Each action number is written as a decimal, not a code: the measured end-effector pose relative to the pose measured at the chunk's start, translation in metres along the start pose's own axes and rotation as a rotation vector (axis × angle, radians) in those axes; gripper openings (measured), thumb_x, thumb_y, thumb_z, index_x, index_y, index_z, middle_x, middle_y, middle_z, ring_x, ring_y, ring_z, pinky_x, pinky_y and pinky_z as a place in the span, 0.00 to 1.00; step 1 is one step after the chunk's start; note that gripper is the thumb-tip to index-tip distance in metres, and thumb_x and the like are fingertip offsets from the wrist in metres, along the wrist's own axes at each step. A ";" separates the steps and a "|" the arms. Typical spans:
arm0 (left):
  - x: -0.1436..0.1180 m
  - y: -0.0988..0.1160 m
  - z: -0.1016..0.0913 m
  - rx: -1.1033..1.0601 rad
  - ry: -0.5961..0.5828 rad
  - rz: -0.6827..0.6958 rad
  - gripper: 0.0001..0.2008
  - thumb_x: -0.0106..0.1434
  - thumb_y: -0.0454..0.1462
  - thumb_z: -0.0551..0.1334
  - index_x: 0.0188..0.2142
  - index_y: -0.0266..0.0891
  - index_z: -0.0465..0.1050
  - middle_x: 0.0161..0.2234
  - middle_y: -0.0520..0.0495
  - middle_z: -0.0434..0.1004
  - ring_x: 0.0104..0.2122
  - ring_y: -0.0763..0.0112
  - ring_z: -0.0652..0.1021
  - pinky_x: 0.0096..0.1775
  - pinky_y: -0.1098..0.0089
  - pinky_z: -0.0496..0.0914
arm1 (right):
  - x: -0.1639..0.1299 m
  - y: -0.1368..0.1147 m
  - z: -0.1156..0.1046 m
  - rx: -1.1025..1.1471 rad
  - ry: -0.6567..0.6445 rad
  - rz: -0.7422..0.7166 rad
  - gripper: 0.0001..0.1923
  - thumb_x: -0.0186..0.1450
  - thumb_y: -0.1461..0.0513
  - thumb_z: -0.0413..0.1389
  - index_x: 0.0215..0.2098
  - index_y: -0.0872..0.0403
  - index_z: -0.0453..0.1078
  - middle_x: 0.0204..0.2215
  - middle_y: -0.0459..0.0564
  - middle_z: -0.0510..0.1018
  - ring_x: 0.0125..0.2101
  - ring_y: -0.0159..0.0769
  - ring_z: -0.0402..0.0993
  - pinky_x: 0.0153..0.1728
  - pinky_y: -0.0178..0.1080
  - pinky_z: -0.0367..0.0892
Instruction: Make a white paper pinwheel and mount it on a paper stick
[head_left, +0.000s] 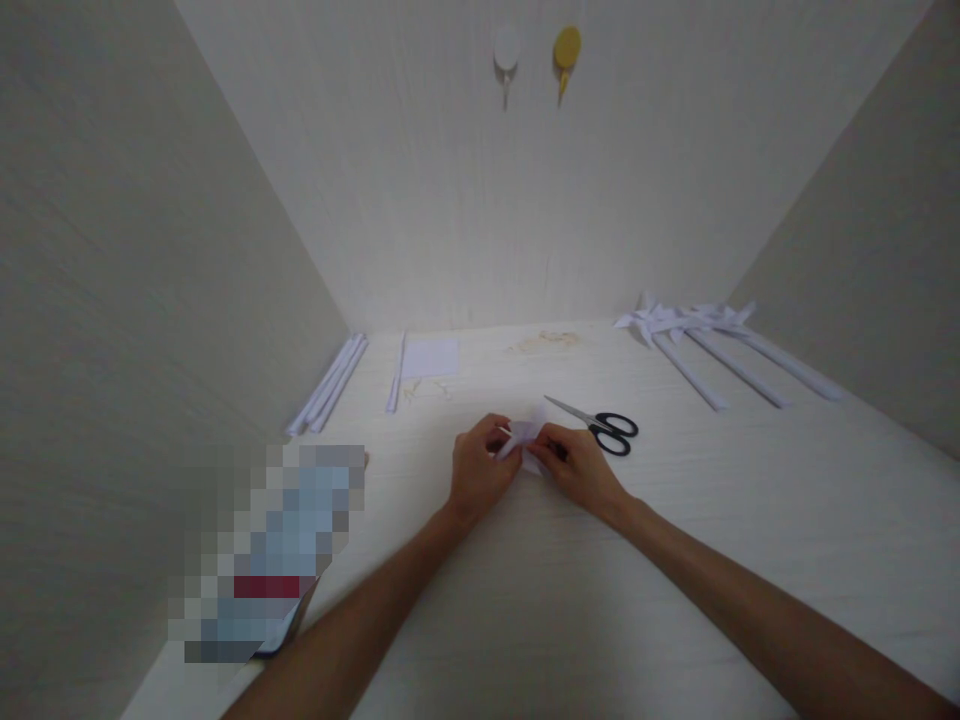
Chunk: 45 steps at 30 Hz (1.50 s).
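Observation:
A small piece of folded white paper (525, 433) is pinched between both hands, just above the white table (675, 560). My left hand (480, 472) grips its left side with thumb and fingers. My right hand (576, 466) grips its right side. Most of the paper is hidden by my fingers. Black-handled scissors (604, 426) lie closed on the table just right of my right hand, blades pointing left and away.
Finished paper pinwheels on long paper sticks (705, 335) lie at the back right. Rolled paper sticks (330, 385) lie at the back left, next to a white paper square (429, 357) and another stick (395, 380). A blurred-out item (270, 550) sits near left. Walls enclose three sides.

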<state>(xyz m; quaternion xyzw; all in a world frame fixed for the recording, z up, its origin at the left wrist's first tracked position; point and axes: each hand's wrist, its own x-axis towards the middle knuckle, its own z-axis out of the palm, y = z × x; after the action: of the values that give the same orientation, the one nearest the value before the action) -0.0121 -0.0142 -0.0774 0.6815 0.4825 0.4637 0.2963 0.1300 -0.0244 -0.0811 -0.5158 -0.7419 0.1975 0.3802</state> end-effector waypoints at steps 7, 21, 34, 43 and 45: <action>0.000 -0.003 0.001 0.000 0.008 -0.006 0.07 0.46 0.30 0.59 0.28 0.38 0.66 0.21 0.52 0.74 0.22 0.73 0.75 0.26 0.75 0.68 | 0.000 -0.001 0.000 0.011 -0.007 -0.005 0.11 0.57 0.64 0.50 0.18 0.55 0.60 0.13 0.42 0.62 0.17 0.27 0.56 0.19 0.30 0.51; 0.004 0.000 0.001 -0.144 -0.008 -0.103 0.06 0.45 0.29 0.59 0.24 0.38 0.63 0.19 0.54 0.71 0.21 0.75 0.73 0.23 0.78 0.65 | 0.000 -0.001 0.001 -0.029 0.060 0.008 0.12 0.58 0.63 0.51 0.17 0.55 0.58 0.13 0.41 0.62 0.16 0.26 0.55 0.18 0.30 0.49; 0.003 0.004 0.000 -0.114 0.014 -0.060 0.07 0.45 0.29 0.59 0.26 0.37 0.65 0.22 0.53 0.73 0.23 0.74 0.75 0.26 0.76 0.69 | -0.003 0.000 0.005 -0.132 0.075 -0.001 0.12 0.60 0.62 0.49 0.19 0.54 0.60 0.14 0.44 0.66 0.15 0.28 0.60 0.19 0.31 0.51; 0.000 0.002 0.001 0.005 0.032 0.018 0.08 0.47 0.30 0.59 0.29 0.38 0.65 0.23 0.52 0.75 0.23 0.72 0.76 0.28 0.74 0.70 | -0.004 -0.001 0.006 -0.187 0.009 -0.026 0.10 0.62 0.63 0.46 0.24 0.54 0.62 0.17 0.46 0.71 0.17 0.31 0.66 0.20 0.31 0.53; -0.001 0.002 0.001 0.079 0.044 0.045 0.09 0.46 0.30 0.59 0.30 0.39 0.65 0.23 0.52 0.75 0.23 0.72 0.76 0.28 0.74 0.69 | -0.006 -0.001 0.006 -0.273 0.018 -0.076 0.09 0.62 0.63 0.46 0.25 0.55 0.62 0.18 0.48 0.73 0.18 0.31 0.67 0.20 0.31 0.52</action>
<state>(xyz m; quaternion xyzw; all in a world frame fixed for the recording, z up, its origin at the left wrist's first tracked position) -0.0109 -0.0159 -0.0765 0.6931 0.4912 0.4657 0.2478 0.1265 -0.0298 -0.0864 -0.5362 -0.7773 0.0756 0.3202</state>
